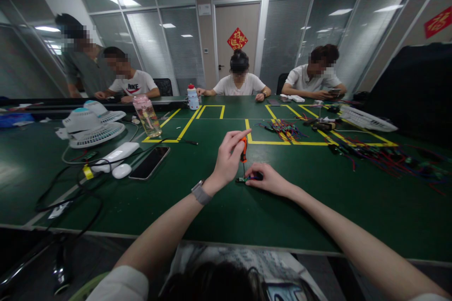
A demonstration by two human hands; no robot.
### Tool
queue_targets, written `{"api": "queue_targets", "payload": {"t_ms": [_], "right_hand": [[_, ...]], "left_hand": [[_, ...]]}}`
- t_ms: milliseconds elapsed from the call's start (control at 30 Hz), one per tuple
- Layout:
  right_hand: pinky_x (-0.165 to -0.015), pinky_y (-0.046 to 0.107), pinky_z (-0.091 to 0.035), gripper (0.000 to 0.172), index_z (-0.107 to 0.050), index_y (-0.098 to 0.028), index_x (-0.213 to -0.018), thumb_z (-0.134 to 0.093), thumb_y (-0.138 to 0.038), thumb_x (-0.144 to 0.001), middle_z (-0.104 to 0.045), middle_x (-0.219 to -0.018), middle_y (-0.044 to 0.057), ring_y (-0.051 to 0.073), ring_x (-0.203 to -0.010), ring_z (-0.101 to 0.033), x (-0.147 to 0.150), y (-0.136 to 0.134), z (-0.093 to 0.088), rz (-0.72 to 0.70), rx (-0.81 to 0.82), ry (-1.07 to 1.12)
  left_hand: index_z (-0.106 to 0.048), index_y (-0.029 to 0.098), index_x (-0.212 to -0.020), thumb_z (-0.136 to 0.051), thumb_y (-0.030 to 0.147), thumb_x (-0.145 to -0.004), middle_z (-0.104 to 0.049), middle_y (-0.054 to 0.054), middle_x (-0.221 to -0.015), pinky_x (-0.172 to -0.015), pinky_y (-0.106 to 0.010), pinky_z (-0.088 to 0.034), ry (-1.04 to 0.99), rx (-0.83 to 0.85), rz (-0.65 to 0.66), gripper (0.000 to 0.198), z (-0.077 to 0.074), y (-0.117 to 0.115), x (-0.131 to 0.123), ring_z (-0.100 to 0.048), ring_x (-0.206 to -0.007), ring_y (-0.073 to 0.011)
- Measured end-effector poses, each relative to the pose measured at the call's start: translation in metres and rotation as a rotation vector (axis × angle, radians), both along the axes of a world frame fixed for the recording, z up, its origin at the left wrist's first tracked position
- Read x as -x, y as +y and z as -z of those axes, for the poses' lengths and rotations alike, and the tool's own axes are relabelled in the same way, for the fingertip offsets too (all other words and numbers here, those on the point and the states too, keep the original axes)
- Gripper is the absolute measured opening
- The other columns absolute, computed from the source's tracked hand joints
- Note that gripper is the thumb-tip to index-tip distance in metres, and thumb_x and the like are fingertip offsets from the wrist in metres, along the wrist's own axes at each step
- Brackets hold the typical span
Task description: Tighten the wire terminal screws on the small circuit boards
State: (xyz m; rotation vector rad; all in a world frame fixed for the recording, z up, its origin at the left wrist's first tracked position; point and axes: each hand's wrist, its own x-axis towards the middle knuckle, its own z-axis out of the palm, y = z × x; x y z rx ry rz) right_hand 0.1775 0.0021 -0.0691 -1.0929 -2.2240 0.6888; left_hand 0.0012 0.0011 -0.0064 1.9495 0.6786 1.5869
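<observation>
I am watching the small green board (pixel 242 179) lying near the front edge of the green table (pixel 318 207). The orange-handled screwdriver (pixel 244 149) is standing upright with its tip on the board. My left hand (pixel 226 160) is pinching the handle, and my right hand (pixel 269 178) is gripping the board's end with curled fingers. A dark phone (pixel 149 162) is lying well to the left, and a tangle of wires (pixel 284 129) is sitting beyond.
</observation>
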Motion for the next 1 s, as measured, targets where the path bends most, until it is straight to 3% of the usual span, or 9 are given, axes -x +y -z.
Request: {"api": "queue_targets", "payload": {"t_ms": [100,267,333,467,567,800,867,1000], "right_hand": [[-0.067,0.027,-0.042,0.015,-0.070,-0.015,-0.087,-0.072,-0.025,-0.076,-0.062,-0.076,0.002,0.015,-0.070,-0.055,0.0000,0.0004,-0.0001,-0.001,0.008,-0.004],[-0.068,0.027,-0.043,0.014,-0.071,-0.015,-0.087,-0.072,-0.025,-0.076,-0.063,-0.076,0.002,0.016,-0.070,-0.056,-0.0001,0.0005,-0.0001,-0.002,0.004,-0.003],[-0.068,0.027,-0.043,0.014,-0.071,-0.015,-0.087,-0.072,-0.025,-0.076,-0.063,-0.076,0.003,0.016,-0.070,-0.056,-0.0003,0.0010,0.0006,0.000,0.001,-0.002],[-0.068,0.028,-0.043,0.014,-0.071,-0.015,-0.085,-0.072,-0.026,-0.077,-0.064,-0.077,0.003,0.015,-0.070,-0.056,-0.0009,0.0020,0.0020,-0.012,-0.006,0.008],[-0.068,0.028,-0.043,0.013,-0.071,-0.015,-0.084,-0.072,-0.026,-0.077,-0.064,-0.077,0.003,0.016,-0.070,-0.056,-0.0010,0.0020,0.0022,-0.013,-0.007,0.014],[-0.068,0.028,-0.043,0.013,-0.070,-0.016,-0.084,-0.071,-0.026,-0.077,-0.064,-0.077,0.003,0.016,-0.070,-0.056,-0.0007,0.0012,0.0009,-0.012,-0.006,0.004],[-0.068,0.028,-0.043,0.013,-0.070,-0.016,-0.084,-0.071,-0.027,-0.077,-0.064,-0.077,0.003,0.016,-0.070,-0.056,-0.0007,0.0011,0.0005,-0.010,-0.008,0.003],[-0.067,0.027,-0.043,0.012,-0.070,-0.015,-0.084,-0.071,-0.026,-0.077,-0.064,-0.077,0.003,0.016,-0.070,-0.056,-0.0005,0.0007,0.0002,-0.009,-0.004,0.008]], "left_hand": [[-0.057,0.024,-0.127,-0.045,0.026,-0.096,-0.061,-0.008,-0.115,-0.076,-0.026,-0.055,-0.056,0.080,0.109,0.033,0.0017,0.0009,-0.0021,-0.063,-0.092,-0.0141],[-0.068,0.022,-0.105,-0.065,0.026,-0.086,-0.058,-0.004,-0.096,-0.072,-0.023,-0.051,0.006,-0.015,-0.136,0.020,0.0003,-0.0003,-0.0022,-0.058,-0.088,-0.0134],[-0.070,0.022,-0.102,-0.062,0.027,-0.087,-0.054,-0.004,-0.099,-0.075,-0.024,-0.051,0.027,-0.040,-0.184,0.017,-0.0011,-0.0007,-0.0006,-0.057,-0.092,-0.0142],[-0.063,0.024,-0.119,-0.041,0.024,-0.097,-0.056,-0.007,-0.119,-0.086,-0.029,-0.051,0.022,-0.016,-0.062,0.031,-0.0010,0.0000,0.0010,-0.058,-0.103,-0.0161],[-0.057,0.023,-0.126,-0.043,0.025,-0.097,-0.061,-0.008,-0.116,-0.076,-0.027,-0.053,-0.021,0.058,0.032,0.032,-0.0001,0.0002,-0.0007,-0.064,-0.091,-0.0147],[-0.069,0.022,-0.099,-0.063,0.025,-0.086,-0.059,-0.003,-0.093,-0.071,-0.022,-0.050,0.031,-0.019,-0.082,0.015,-0.0035,-0.0016,-0.0009,-0.058,-0.086,-0.0131],[-0.069,0.022,-0.104,-0.056,0.027,-0.091,-0.059,-0.004,-0.096,-0.074,-0.023,-0.051,0.024,-0.006,-0.066,0.019,-0.0035,-0.0012,0.0002,-0.059,-0.086,-0.0129],[-0.060,0.022,-0.125,-0.043,0.028,-0.097,-0.065,-0.008,-0.112,-0.078,-0.028,-0.055,-0.067,0.111,0.114,0.033,-0.0009,0.0009,0.0003,-0.066,-0.088,-0.0143]]}}
